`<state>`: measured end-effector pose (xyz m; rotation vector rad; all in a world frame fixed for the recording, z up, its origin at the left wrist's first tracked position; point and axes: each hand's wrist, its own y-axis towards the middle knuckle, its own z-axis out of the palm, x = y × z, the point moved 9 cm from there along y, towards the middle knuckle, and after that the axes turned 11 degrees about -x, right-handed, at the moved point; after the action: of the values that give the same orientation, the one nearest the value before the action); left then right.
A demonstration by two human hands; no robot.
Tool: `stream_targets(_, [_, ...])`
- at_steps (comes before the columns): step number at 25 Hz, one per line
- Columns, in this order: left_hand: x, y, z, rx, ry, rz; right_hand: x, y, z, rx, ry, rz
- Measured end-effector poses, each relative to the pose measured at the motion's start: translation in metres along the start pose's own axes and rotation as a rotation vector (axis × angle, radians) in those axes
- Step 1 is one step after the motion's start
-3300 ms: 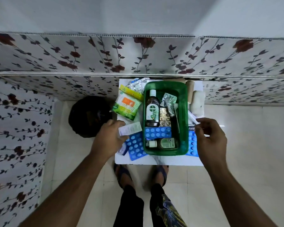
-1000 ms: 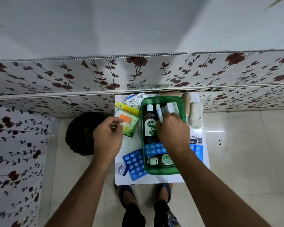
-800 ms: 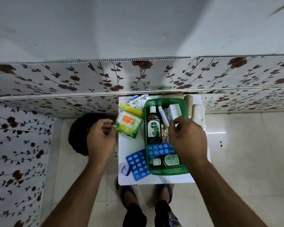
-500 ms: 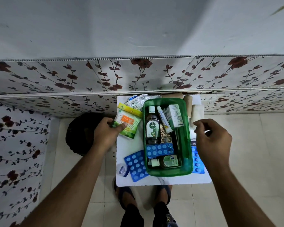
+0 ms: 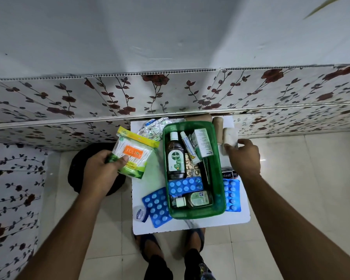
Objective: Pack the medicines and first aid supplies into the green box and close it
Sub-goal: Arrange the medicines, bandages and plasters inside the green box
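The left hand (image 5: 101, 174) gripped a swab pack (image 5: 132, 155) off the table's left edge while the right hand's (image 5: 244, 156) open fingers reached a bandage roll (image 5: 229, 136) beside the green box (image 5: 218, 199) — already crowded, it risked not closing.

The scene was evenly and softly lit by diffuse indoor light, with a cool cast. No lamp showed. A faint bright streak of glare lay on the glossy floor tiles (image 5: 287, 158) to the right, and the plain wall (image 5: 170, 33) above carried broad, soft-edged bands of shade. Shadows on the white table (image 5: 149, 178) were weak. The wide-angle lens bent the floral wall panel (image 5: 170, 91) into a curve and stretched both forearms toward the lower corners. The centre was fairly sharp, label print readable on the brown bottle (image 5: 176, 156); the edges were softer, and the right hand (image 5: 244, 156) was slightly blurred.
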<state>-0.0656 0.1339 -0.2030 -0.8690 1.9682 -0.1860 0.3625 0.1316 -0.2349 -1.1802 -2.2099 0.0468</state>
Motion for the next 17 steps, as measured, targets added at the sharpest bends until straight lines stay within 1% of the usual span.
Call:
stream_targets(3, [-0.023, -0.015, -0.017, -0.071, -0.04, 0.053, 0.005, 0.002, -0.002, -0.009, 0.025, 0.015])
stream_targets(5, [-0.046, -0.033, -0.025, -0.085, -0.073, 0.104, 0.004, 0.001, -0.004, -0.017, 0.057, -0.003])
stream_targets(7, [-0.068, -0.06, -0.018, -0.038, -0.06, 0.149, 0.002, -0.003, -0.01, -0.023, 0.102, -0.005])
stream_targets(10, [-0.075, -0.108, 0.019, 0.058, -0.022, 0.113, -0.01, -0.011, -0.023, -0.041, 0.218, 0.054])
stream_targets(12, [-0.069, -0.135, 0.048, 0.108, 0.091, 0.112, -0.013, -0.017, -0.031, -0.047, 0.26, 0.06])
stream_targets(14, [-0.06, -0.15, 0.073, 0.123, 0.274, 0.14, -0.015, -0.021, -0.038, -0.045, 0.285, 0.056])
stream_targets(17, [-0.049, -0.158, 0.098, 0.141, 0.374, 0.128, -0.018, -0.019, -0.045, -0.04, 0.317, 0.047])
